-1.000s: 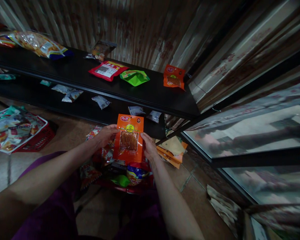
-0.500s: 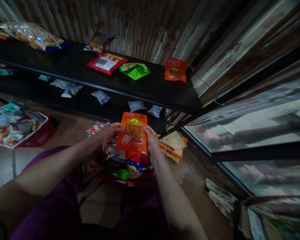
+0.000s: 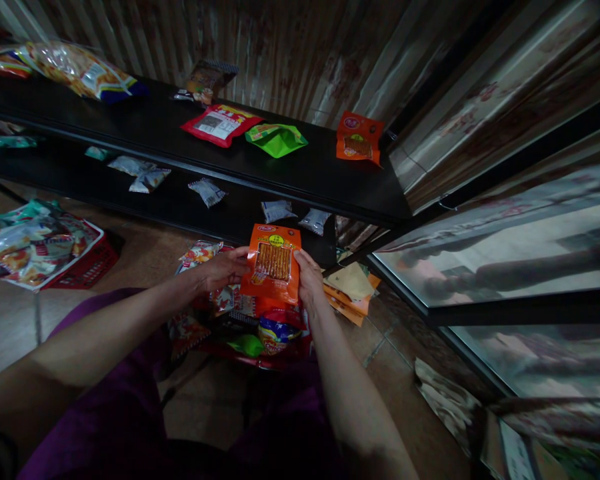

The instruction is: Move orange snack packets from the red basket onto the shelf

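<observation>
An orange snack packet [image 3: 274, 265] with a clear window is held between both my hands, above a red basket [image 3: 260, 357] full of snack packs on the floor. My left hand [image 3: 223, 269] grips the packet's left edge, fingers closed on it. My right hand [image 3: 309, 277] pinches its right edge. A matching orange packet [image 3: 359, 138] lies at the right end of the black upper shelf [image 3: 330, 193], beside a green pouch [image 3: 276, 139] and a red pouch [image 3: 221, 124].
Small silver sachets [image 3: 208, 191] lie on the lower shelf. A second red basket [image 3: 83, 268] heaped with snacks sits at left on the tiled floor. Flat orange and tan packets [image 3: 353, 293] lie to the right. Glass panels [image 3: 505, 253] and a corrugated wall [image 3: 290, 53] close in the right and back.
Both hands have carried the orange packet a little to the right and farther away, toward the shelves. The view shifted slightly.
</observation>
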A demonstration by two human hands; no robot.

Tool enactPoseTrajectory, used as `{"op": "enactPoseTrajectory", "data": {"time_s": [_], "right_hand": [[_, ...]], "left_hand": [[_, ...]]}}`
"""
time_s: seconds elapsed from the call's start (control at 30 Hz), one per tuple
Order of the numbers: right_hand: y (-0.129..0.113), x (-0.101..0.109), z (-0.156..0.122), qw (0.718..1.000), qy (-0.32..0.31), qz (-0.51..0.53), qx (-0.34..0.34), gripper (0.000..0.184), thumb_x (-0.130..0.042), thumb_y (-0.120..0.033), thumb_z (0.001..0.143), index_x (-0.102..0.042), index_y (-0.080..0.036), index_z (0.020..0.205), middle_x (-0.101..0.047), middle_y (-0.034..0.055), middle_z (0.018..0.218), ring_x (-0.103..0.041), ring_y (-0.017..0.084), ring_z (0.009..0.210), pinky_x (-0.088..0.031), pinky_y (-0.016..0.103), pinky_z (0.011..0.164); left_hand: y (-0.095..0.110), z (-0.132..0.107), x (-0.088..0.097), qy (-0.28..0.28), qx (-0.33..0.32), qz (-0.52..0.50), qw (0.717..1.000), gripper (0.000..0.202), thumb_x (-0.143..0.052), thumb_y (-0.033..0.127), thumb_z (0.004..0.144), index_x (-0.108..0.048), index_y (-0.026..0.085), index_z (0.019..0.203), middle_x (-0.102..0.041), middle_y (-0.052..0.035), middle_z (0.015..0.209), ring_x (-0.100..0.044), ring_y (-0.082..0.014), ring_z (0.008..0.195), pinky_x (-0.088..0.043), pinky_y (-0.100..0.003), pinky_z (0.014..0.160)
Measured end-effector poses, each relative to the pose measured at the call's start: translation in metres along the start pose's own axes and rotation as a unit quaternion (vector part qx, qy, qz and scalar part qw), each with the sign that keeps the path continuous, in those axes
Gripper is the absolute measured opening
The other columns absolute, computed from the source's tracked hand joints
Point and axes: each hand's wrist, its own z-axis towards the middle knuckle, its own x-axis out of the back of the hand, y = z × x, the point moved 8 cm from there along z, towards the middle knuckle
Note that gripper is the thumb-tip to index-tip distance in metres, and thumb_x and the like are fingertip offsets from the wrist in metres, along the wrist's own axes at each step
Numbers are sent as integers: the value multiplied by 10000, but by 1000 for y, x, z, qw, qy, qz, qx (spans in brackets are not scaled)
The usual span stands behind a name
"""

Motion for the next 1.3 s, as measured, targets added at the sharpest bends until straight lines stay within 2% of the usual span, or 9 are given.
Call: {"op": "enactPoseTrajectory", "data": {"time_s": [0.17, 0.3, 0.47, 0.57, 0.7, 0.87, 1.13, 1.3], "right_hand": [[-3, -4, 1, 1000, 9, 28, -3, 274, -802, -273, 604, -691, -226, 849, -753, -17, 757, -704, 170, 722, -597, 303, 696], [-4, -8, 2, 999, 1, 38, -1, 258, -789, -264, 630, -689, -224, 864, -754, -18, 765, -702, 171, 716, -594, 315, 705], [-8, -24, -8, 994, -97, 42, -15, 301, -795, -316, 635, -683, -241, 904, -758, -24, 878, -702, 173, 818, -580, 324, 787], [-11, -31, -21, 987, -151, 30, -40, 326, -776, -322, 649, -688, -242, 952, -756, -16, 926, -699, 165, 811, -582, 292, 717], [-12, -33, -37, 981, -180, 0, -75, 362, -760, -249, 651, -684, -243, 1005, -752, -19, 852, -692, 147, 722, -563, 254, 626], [-15, -36, -52, 972, -218, -3, -91, 478, -748, -155, 610, -671, -246, 1073, -755, -16, 844, -702, 167, 764, -574, 289, 705], [-15, -33, -60, 967, -237, -13, -93, 737, -742, -75, 572, -579, -291, 1258, -765, -25, 897, -712, 151, 771, -577, 253, 719], [-11, -30, -55, 969, -229, -10, -86, 703, -749, -87, 562, -601, -275, 1224, -768, -30, 880, -713, 138, 735, -579, 233, 703]], "left_hand": [[3, -6, -12, -45, -24, -20, 999, 694, -711, -35, 627, -567, 224, 1254, -716, -85, 995, -699, -194, 826, -550, -277, 723], [7, -8, -17, -44, -52, -30, 997, 755, -691, -46, 624, -527, 228, 1307, -713, -91, 1040, -700, -220, 881, -554, -280, 711], [10, -11, -16, -40, -84, -24, 995, 791, -695, -30, 619, -501, 242, 1336, -701, -98, 1085, -701, -234, 882, -558, -286, 698], [11, -13, -11, -22, -98, -18, 995, 775, -675, -23, 637, -498, 246, 1342, -691, -101, 1117, -701, -226, 874, -560, -289, 705], [11, -15, -7, -5, -99, -19, 995, 808, -626, -53, 634, -476, 266, 1361, -701, -85, 1094, -705, -200, 815, -557, -280, 688], [14, -14, -5, 4, -119, -40, 992, 829, -603, -86, 609, -480, 274, 1346, -703, -65, 1106, -704, -209, 858, -559, -296, 734], [13, -10, -6, 24, -126, -44, 991, 890, -525, -109, 619, -398, 269, 1415, -688, -79, 1156, -694, -193, 832, -554, -292, 727], [11, -7, -7, 11, -126, -35, 991, 913, -495, -116, 638, -341, 258, 1456, -689, -89, 1156, -690, -202, 834, -551, -305, 726]]}}
